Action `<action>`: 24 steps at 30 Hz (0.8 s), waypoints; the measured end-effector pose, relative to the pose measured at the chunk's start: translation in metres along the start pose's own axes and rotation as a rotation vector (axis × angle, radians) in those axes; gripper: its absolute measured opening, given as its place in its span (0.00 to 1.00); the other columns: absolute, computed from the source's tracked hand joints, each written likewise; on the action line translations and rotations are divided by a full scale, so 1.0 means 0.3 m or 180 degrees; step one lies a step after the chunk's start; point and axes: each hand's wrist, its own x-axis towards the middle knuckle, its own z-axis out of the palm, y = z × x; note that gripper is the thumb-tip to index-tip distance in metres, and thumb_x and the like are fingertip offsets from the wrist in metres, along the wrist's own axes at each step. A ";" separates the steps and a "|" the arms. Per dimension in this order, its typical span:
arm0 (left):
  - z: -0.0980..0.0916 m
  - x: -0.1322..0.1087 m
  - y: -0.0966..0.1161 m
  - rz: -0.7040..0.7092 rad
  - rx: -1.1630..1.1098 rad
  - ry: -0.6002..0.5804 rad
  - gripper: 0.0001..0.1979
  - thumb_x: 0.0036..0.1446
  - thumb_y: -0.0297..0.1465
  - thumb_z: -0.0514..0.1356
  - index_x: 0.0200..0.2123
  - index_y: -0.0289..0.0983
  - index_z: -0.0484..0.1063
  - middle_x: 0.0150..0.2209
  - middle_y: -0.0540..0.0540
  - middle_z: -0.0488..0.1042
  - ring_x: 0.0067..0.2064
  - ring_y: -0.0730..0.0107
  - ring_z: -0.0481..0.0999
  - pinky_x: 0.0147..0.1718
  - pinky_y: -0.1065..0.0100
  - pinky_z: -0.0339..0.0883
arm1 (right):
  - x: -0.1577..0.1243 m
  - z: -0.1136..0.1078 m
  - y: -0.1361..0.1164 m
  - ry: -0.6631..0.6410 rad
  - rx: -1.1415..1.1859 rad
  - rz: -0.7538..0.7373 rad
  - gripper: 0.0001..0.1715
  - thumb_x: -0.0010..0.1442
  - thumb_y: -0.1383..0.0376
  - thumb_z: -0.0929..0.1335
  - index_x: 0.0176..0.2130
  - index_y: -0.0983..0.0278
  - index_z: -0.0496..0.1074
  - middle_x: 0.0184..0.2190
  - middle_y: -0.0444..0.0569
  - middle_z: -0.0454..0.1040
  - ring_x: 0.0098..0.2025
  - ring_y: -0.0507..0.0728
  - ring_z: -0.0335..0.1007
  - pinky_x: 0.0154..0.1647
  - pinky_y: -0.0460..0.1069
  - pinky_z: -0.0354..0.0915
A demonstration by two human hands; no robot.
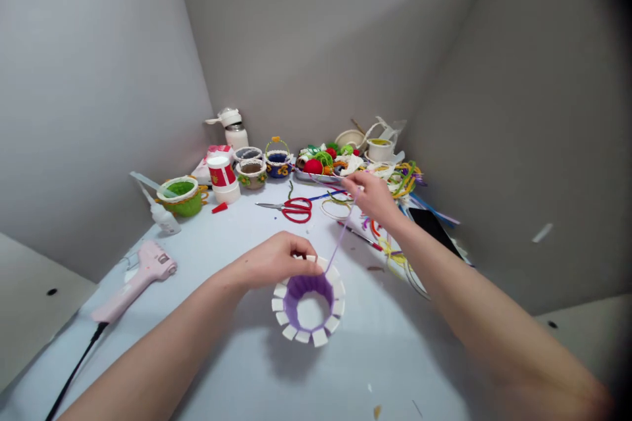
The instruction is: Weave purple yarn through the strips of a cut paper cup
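A paper cup (pixel 320 338) with its rim cut into white tabs has purple yarn woven round its inside wall. My left hand (pixel 281 260) is closed on the cup's far left rim, thumb and fingers pinching the tabs. From that rim a strand of purple yarn (pixel 342 234) runs taut up and to the right. Its upper part is pinched between the fingers of my right hand (pixel 368 194), which is raised over the table near the yarn pile. Red-handled scissors (pixel 296 210) lie beyond the cup.
A pink glue gun (pixel 141 279) with a black cord lies at left. Small woven baskets (pixel 251 173), a white bottle (pixel 237 135) and a red-and-white container (pixel 222 174) stand behind. A tray of colourful yarn (pixel 320 177), a pen (pixel 363 237) and a black phone (pixel 432 230) are at right.
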 end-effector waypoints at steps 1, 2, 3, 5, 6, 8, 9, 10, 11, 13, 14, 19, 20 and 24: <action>-0.008 -0.027 -0.009 -0.0011 -0.0131 0.0007 0.15 0.47 0.41 0.61 0.27 0.33 0.73 0.27 0.49 0.70 0.29 0.74 0.64 0.27 0.74 0.58 | 0.074 0.025 -0.009 0.0198 0.0372 0.0381 0.11 0.56 0.59 0.66 0.27 0.64 0.70 0.27 0.46 0.72 0.34 0.55 0.65 0.38 0.49 0.58; -0.016 -0.052 -0.020 -0.0009 -0.0234 0.0015 0.15 0.47 0.41 0.62 0.27 0.33 0.73 0.28 0.49 0.70 0.29 0.74 0.64 0.28 0.74 0.58 | 0.146 0.053 -0.019 0.0231 0.0507 0.0530 0.13 0.57 0.58 0.65 0.27 0.64 0.69 0.26 0.46 0.71 0.33 0.55 0.65 0.37 0.49 0.59; -0.023 -0.072 -0.033 -0.0018 -0.0331 0.0075 0.15 0.48 0.41 0.62 0.27 0.33 0.72 0.28 0.49 0.69 0.29 0.74 0.64 0.28 0.74 0.58 | 0.214 0.084 -0.028 0.0207 0.0603 0.0626 0.15 0.58 0.56 0.64 0.27 0.64 0.68 0.25 0.47 0.71 0.32 0.55 0.65 0.35 0.49 0.60; -0.036 -0.098 -0.065 -0.0112 -0.0557 0.0175 0.14 0.48 0.40 0.62 0.26 0.33 0.72 0.27 0.50 0.68 0.29 0.75 0.63 0.28 0.74 0.57 | 0.332 0.146 -0.047 0.0014 0.0844 0.0890 0.18 0.60 0.54 0.62 0.28 0.64 0.67 0.22 0.48 0.69 0.27 0.55 0.66 0.30 0.49 0.61; -0.040 -0.103 -0.081 -0.0138 -0.0668 0.0249 0.14 0.48 0.40 0.62 0.25 0.33 0.71 0.26 0.50 0.67 0.29 0.75 0.63 0.28 0.74 0.57 | 0.381 0.175 -0.057 -0.0106 0.0979 0.1016 0.20 0.62 0.52 0.60 0.29 0.64 0.66 0.21 0.48 0.70 0.25 0.55 0.66 0.27 0.50 0.62; -0.043 -0.099 -0.110 -0.0115 -0.0835 0.0339 0.13 0.48 0.39 0.62 0.26 0.32 0.72 0.26 0.51 0.67 0.28 0.76 0.63 0.29 0.74 0.57 | 0.462 0.221 -0.083 -0.0347 0.1263 0.1152 0.21 0.64 0.51 0.58 0.31 0.64 0.64 0.23 0.51 0.72 0.25 0.55 0.68 0.26 0.50 0.65; -0.040 -0.093 -0.122 -0.0124 -0.0901 0.0349 0.13 0.47 0.39 0.63 0.26 0.32 0.72 0.26 0.51 0.66 0.28 0.76 0.63 0.29 0.73 0.57 | 0.496 0.237 -0.101 -0.0435 0.1388 0.1173 0.22 0.65 0.50 0.56 0.32 0.64 0.64 0.26 0.53 0.73 0.26 0.55 0.69 0.27 0.51 0.66; -0.036 -0.084 -0.131 -0.0134 -0.0955 0.0358 0.14 0.47 0.39 0.63 0.26 0.32 0.72 0.25 0.51 0.66 0.28 0.76 0.63 0.28 0.73 0.56 | 0.528 0.248 -0.123 -0.0501 0.1532 0.1166 0.23 0.66 0.50 0.55 0.33 0.64 0.63 0.29 0.54 0.74 0.29 0.55 0.71 0.28 0.50 0.68; -0.030 -0.076 -0.139 -0.0169 -0.1014 0.0351 0.14 0.46 0.39 0.63 0.26 0.32 0.72 0.25 0.51 0.66 0.28 0.76 0.63 0.28 0.73 0.56 | 0.558 0.253 -0.149 -0.0540 0.1687 0.1128 0.24 0.66 0.50 0.53 0.34 0.64 0.63 0.33 0.54 0.75 0.31 0.54 0.72 0.30 0.50 0.69; -0.017 -0.061 -0.149 -0.0290 -0.1123 0.0337 0.15 0.44 0.40 0.64 0.26 0.32 0.72 0.25 0.50 0.67 0.28 0.75 0.64 0.27 0.73 0.56 | 0.615 0.248 -0.213 -0.0551 0.2166 0.0922 0.22 0.66 0.49 0.55 0.36 0.63 0.63 0.41 0.54 0.73 0.37 0.53 0.72 0.35 0.50 0.71; -0.011 -0.055 -0.153 -0.0351 -0.1137 0.0348 0.15 0.43 0.40 0.64 0.26 0.32 0.72 0.25 0.51 0.67 0.28 0.75 0.64 0.27 0.73 0.56 | 0.640 0.237 -0.250 -0.0544 0.2373 0.0730 0.19 0.65 0.51 0.59 0.37 0.63 0.63 0.44 0.53 0.72 0.40 0.53 0.72 0.37 0.50 0.71; -0.003 -0.054 -0.159 -0.0420 -0.1138 0.0399 0.15 0.43 0.40 0.64 0.26 0.32 0.72 0.23 0.52 0.66 0.27 0.76 0.63 0.26 0.73 0.56 | 0.694 0.099 -0.454 -0.0075 0.1874 -0.0537 0.19 0.61 0.62 0.65 0.50 0.66 0.60 0.53 0.52 0.64 0.46 0.53 0.70 0.41 0.50 0.69; -0.004 -0.056 -0.157 -0.0398 -0.1154 0.0402 0.15 0.43 0.40 0.64 0.26 0.32 0.72 0.23 0.52 0.66 0.26 0.76 0.63 0.26 0.73 0.56 | 0.687 0.052 -0.493 -0.0034 0.1847 -0.0657 0.23 0.60 0.64 0.66 0.52 0.67 0.57 0.55 0.52 0.63 0.47 0.53 0.70 0.41 0.49 0.69; -0.006 -0.064 -0.150 -0.0250 -0.1189 0.0397 0.14 0.44 0.39 0.64 0.26 0.32 0.72 0.24 0.51 0.68 0.28 0.75 0.65 0.27 0.73 0.57 | 0.622 -0.183 -0.617 0.0225 0.1686 -0.1080 0.26 0.61 0.66 0.57 0.58 0.66 0.51 0.56 0.47 0.61 0.49 0.54 0.68 0.37 0.46 0.64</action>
